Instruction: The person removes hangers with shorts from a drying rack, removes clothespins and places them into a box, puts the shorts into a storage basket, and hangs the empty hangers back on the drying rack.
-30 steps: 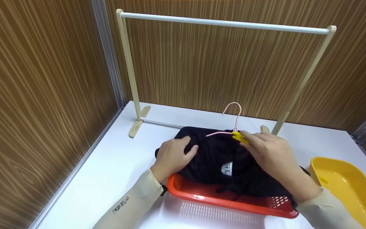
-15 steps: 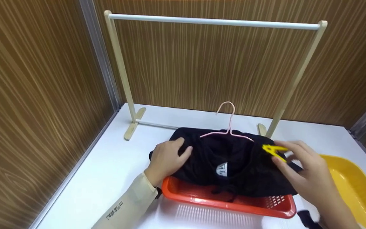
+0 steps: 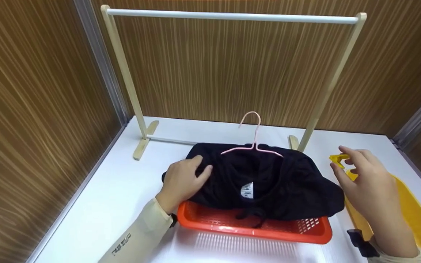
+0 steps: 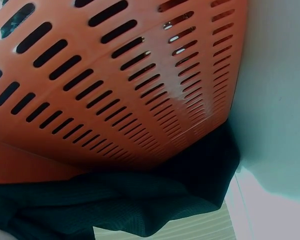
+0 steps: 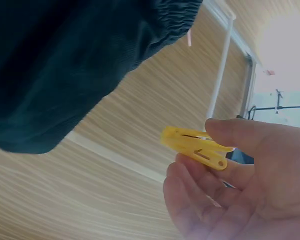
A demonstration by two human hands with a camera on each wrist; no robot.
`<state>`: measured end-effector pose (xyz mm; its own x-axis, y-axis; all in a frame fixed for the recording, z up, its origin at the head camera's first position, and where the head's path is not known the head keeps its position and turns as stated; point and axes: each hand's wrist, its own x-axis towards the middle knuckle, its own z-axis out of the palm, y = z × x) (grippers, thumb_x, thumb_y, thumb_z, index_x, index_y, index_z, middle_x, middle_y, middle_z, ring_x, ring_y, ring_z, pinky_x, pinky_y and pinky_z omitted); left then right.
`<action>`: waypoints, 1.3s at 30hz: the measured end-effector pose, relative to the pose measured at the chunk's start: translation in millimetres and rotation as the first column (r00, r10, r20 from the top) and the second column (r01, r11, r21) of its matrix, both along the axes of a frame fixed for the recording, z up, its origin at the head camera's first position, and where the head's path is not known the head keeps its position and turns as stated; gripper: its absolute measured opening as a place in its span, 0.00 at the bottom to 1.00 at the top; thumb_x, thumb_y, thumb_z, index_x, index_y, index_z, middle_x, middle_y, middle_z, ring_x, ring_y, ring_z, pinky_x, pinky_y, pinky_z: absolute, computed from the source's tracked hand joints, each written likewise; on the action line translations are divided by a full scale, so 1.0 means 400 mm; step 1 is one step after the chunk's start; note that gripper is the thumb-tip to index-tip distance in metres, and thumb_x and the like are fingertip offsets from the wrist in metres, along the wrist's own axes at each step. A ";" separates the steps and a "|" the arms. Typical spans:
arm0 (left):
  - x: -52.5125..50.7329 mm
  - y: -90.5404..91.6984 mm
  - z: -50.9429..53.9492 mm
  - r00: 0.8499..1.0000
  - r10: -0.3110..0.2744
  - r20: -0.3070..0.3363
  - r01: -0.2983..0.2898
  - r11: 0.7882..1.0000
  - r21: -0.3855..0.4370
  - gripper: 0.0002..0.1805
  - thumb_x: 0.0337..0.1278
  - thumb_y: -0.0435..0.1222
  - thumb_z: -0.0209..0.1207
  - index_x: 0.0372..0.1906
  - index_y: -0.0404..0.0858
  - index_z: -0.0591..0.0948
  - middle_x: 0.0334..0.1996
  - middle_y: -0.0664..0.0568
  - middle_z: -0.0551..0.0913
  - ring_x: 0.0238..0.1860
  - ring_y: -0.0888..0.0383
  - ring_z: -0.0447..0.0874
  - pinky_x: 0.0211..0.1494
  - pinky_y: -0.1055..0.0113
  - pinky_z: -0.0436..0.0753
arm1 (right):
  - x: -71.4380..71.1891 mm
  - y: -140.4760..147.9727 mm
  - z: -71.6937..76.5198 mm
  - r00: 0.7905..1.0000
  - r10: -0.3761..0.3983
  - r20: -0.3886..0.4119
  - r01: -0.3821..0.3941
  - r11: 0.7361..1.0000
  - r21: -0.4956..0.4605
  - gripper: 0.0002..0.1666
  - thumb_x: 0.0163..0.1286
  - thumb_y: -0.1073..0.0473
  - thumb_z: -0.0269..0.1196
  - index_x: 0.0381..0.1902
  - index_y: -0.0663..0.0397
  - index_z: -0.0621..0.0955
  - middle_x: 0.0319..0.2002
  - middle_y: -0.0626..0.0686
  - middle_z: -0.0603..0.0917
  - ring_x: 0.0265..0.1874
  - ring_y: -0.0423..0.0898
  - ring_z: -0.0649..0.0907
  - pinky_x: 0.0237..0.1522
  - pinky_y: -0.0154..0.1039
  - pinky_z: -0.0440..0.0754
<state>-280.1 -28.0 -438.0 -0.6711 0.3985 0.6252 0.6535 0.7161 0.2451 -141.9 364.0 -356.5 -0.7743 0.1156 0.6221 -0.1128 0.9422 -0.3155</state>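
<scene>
A black garment (image 3: 298, 186) with a drawstring and a white neck label lies across a red basket (image 3: 228, 229). A pink hanger (image 3: 256, 140) sits in its neckline, hook pointing up. My left hand (image 3: 183, 179) rests on the garment's left side, thumb apart from the fingers; the left wrist view mostly shows the slotted basket wall (image 4: 130, 85). Off to the right of the garment, my right hand (image 3: 371, 186) pinches a yellow clothespin (image 5: 192, 145) between thumb and fingers, over the far end of a yellow tray (image 3: 411, 215).
Behind the basket stands a rack with wooden legs (image 3: 124, 73) and a white top bar (image 3: 232, 15). Its lower bar runs behind the garment. Wood-grain walls (image 3: 214, 65) enclose the white table (image 3: 130, 190) at the back and left.
My right hand has drawn the clothespin away from the hanger's neck, rightward to the tray's side, uncovering the hanger's right arm. The left hand stays on the garment. The head view has shifted slightly.
</scene>
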 end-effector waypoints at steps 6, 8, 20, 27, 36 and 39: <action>0.003 -0.005 -0.001 1.000 0.008 -0.012 -0.008 1.000 0.001 0.21 0.68 0.49 0.60 0.24 0.44 0.68 0.13 0.59 0.58 0.15 0.54 0.69 0.21 0.60 0.65 | -0.013 0.007 -0.010 0.997 -0.069 0.035 0.072 0.994 -0.084 0.30 0.68 0.56 0.70 0.63 0.61 0.75 0.41 0.64 0.87 0.35 0.64 0.87 0.33 0.39 0.78; 0.003 -0.004 0.001 1.000 0.005 -0.013 -0.005 1.000 0.002 0.21 0.68 0.50 0.60 0.24 0.44 0.68 0.13 0.59 0.58 0.15 0.54 0.68 0.21 0.60 0.65 | -0.012 0.008 -0.011 0.994 -0.098 0.038 0.102 0.988 -0.120 0.28 0.69 0.54 0.70 0.59 0.62 0.73 0.39 0.64 0.88 0.34 0.64 0.87 0.33 0.27 0.72; 0.003 -0.002 -0.005 1.000 -0.002 -0.007 0.002 1.000 0.001 0.21 0.68 0.50 0.60 0.25 0.45 0.68 0.14 0.60 0.57 0.15 0.54 0.69 0.22 0.61 0.66 | -0.015 0.005 -0.031 0.981 -0.183 -0.060 0.168 0.965 -0.201 0.20 0.75 0.50 0.62 0.49 0.63 0.80 0.38 0.63 0.88 0.31 0.60 0.85 0.29 0.18 0.63; 0.002 0.000 -0.001 1.000 -0.007 -0.013 0.007 1.000 0.005 0.21 0.68 0.50 0.60 0.25 0.44 0.68 0.14 0.60 0.57 0.15 0.54 0.68 0.22 0.60 0.66 | -0.032 0.024 -0.044 0.981 -0.191 -0.015 0.187 0.970 -0.156 0.23 0.75 0.52 0.61 0.58 0.65 0.78 0.43 0.67 0.87 0.36 0.65 0.85 0.34 0.29 0.73; 0.000 0.000 0.004 1.000 0.005 0.022 -0.005 1.000 -0.003 0.21 0.68 0.50 0.60 0.24 0.46 0.67 0.14 0.60 0.57 0.15 0.56 0.67 0.22 0.62 0.65 | -0.055 0.055 -0.052 0.952 -0.233 0.197 0.251 0.966 -0.069 0.25 0.75 0.63 0.57 0.65 0.72 0.72 0.59 0.76 0.78 0.62 0.76 0.70 0.70 0.69 0.55; 0.001 -0.001 0.008 1.000 0.006 0.031 -0.006 1.000 -0.006 0.21 0.68 0.50 0.60 0.24 0.46 0.68 0.14 0.59 0.58 0.15 0.56 0.67 0.22 0.62 0.65 | -0.063 0.065 -0.056 0.940 -0.236 0.245 0.258 0.964 -0.062 0.27 0.75 0.63 0.57 0.67 0.73 0.69 0.59 0.77 0.76 0.62 0.77 0.69 0.71 0.69 0.53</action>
